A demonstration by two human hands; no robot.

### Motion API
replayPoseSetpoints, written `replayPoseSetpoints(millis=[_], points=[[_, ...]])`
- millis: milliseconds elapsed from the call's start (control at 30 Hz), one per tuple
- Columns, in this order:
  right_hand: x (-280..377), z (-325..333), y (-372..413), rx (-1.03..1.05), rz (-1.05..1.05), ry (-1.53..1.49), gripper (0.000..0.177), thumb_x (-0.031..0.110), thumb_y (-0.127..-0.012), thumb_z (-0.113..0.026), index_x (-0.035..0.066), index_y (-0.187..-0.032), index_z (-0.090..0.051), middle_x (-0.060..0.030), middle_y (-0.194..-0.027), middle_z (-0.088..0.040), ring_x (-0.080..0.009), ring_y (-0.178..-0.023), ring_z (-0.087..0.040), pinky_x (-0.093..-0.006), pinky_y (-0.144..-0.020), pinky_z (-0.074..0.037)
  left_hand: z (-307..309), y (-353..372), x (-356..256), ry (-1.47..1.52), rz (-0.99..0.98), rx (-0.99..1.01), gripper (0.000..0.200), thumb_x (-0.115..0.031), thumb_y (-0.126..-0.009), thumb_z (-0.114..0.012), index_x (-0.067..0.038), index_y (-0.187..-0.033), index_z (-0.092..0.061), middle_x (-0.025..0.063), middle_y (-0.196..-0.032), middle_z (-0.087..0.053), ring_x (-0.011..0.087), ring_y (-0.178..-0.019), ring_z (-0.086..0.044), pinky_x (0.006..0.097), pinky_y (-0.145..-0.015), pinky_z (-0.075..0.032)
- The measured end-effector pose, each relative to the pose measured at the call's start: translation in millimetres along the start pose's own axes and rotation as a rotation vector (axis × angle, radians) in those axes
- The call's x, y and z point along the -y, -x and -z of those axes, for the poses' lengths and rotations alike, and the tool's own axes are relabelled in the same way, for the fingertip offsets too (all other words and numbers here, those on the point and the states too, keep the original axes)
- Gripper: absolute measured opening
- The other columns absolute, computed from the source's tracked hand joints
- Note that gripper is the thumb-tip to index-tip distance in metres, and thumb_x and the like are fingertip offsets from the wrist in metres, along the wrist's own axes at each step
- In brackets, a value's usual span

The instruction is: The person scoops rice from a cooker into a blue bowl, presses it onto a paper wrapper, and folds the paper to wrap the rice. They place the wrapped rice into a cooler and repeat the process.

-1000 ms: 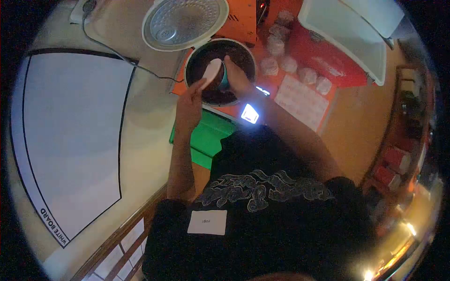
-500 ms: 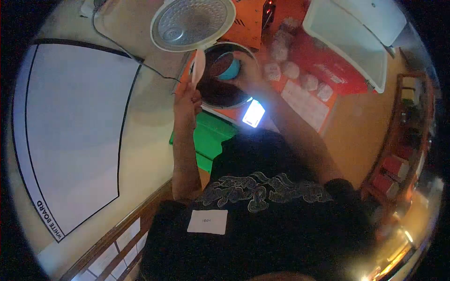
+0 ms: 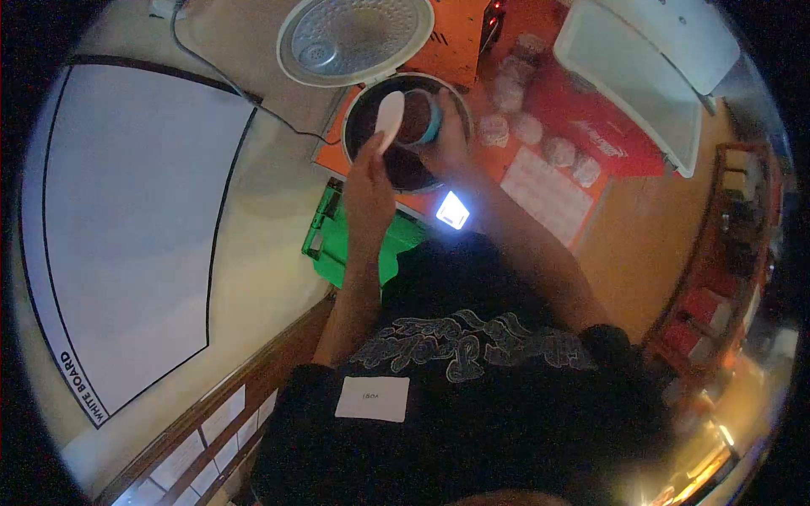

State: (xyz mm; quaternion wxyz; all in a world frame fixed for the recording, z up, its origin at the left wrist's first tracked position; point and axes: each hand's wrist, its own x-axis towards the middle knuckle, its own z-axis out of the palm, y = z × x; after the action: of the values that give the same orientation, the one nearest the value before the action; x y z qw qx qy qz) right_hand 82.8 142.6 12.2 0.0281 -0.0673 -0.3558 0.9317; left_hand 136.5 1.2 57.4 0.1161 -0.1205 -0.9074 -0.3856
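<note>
A round cooking pot point(image 3: 359, 99) with a dark inside stands under its raised, dimpled metal lid point(image 3: 354, 38). My left hand point(image 3: 371, 181) grips a pale paddle point(image 3: 389, 116), its flat blade over the pot, close to the left of a blue cup point(image 3: 434, 120). Around the cup's right side wraps my right hand point(image 3: 449, 139), inside the pot's rim. Something brownish shows in the cup's mouth, too dim to name.
Several wrapped round portions point(image 3: 527, 128) lie right of the pot, near a white sheet point(image 3: 547, 196) and a red box point(image 3: 612, 139) with a white bin point(image 3: 688, 126). A green container point(image 3: 337, 253) sits below left. A cable point(image 3: 287, 122) runs to the pot.
The paddle has moved right and tilted over the pot toward the cup. The cup has turned so its mouth faces more to the left. My left forearm has shifted right.
</note>
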Motion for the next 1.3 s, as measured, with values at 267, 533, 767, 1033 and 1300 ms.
replayPoseSetpoints(millis=[267,533,767,1033,1300], points=[[-15,28,-3,-0.054,-0.091,-0.148,0.036,0.036,-0.095,-0.044,0.009,-0.111,-0.060,-0.0072,-0.101,-0.065,-0.0219,-0.091,-0.062,-0.0344,-0.085,-0.050,3,12,-56,0.027,0.311,0.329,0.033,-0.014,-0.100,-0.039,-0.009,-0.129,-0.055,0.0211,-0.126,-0.058,0.0387,-0.117,-0.055,0.0447,-0.097,-0.045],[1,17,4,0.036,0.380,0.312,0.036,0.036,-0.094,-0.045,0.009,-0.112,-0.060,-0.0079,-0.104,-0.065,-0.0245,-0.095,-0.064,-0.0396,-0.085,-0.052,8,7,1,0.443,0.423,0.283,0.032,-0.021,-0.100,-0.048,-0.010,-0.129,-0.056,0.0035,-0.090,-0.061,0.0147,-0.069,-0.055,0.0261,-0.060,-0.045],[21,24,-9,-0.007,-0.363,-0.156,0.046,0.049,-0.098,-0.039,0.014,-0.124,-0.054,-0.0093,-0.122,-0.060,-0.0309,-0.105,-0.062,-0.0619,-0.088,-0.047,34,-4,0,0.603,0.446,0.180,0.033,-0.021,-0.101,-0.045,-0.007,-0.129,-0.057,-0.0046,-0.068,-0.042,0.0055,-0.057,-0.038,0.0225,-0.051,-0.036],[12,12,-6,-0.089,-0.517,-0.008,0.049,0.054,-0.096,-0.042,0.015,-0.122,-0.055,-0.0086,-0.117,-0.062,-0.0243,-0.103,-0.061,-0.0480,-0.085,-0.051,18,10,-31,-0.025,0.073,0.269,0.031,-0.017,-0.100,-0.045,-0.011,-0.129,-0.057,0.0185,-0.119,-0.063,0.0345,-0.105,-0.063,0.0420,-0.083,-0.052],[12,21,-5,0.011,-0.450,-0.090,0.043,0.050,-0.094,-0.046,0.015,-0.113,-0.060,-0.0047,-0.100,-0.067,-0.0207,-0.092,-0.064,-0.0424,-0.076,-0.054,46,-5,-41,0.173,0.463,0.351,0.033,-0.015,-0.099,-0.045,-0.012,-0.130,-0.055,0.0189,-0.120,-0.062,0.0365,-0.111,-0.060,0.0419,-0.087,-0.051]])
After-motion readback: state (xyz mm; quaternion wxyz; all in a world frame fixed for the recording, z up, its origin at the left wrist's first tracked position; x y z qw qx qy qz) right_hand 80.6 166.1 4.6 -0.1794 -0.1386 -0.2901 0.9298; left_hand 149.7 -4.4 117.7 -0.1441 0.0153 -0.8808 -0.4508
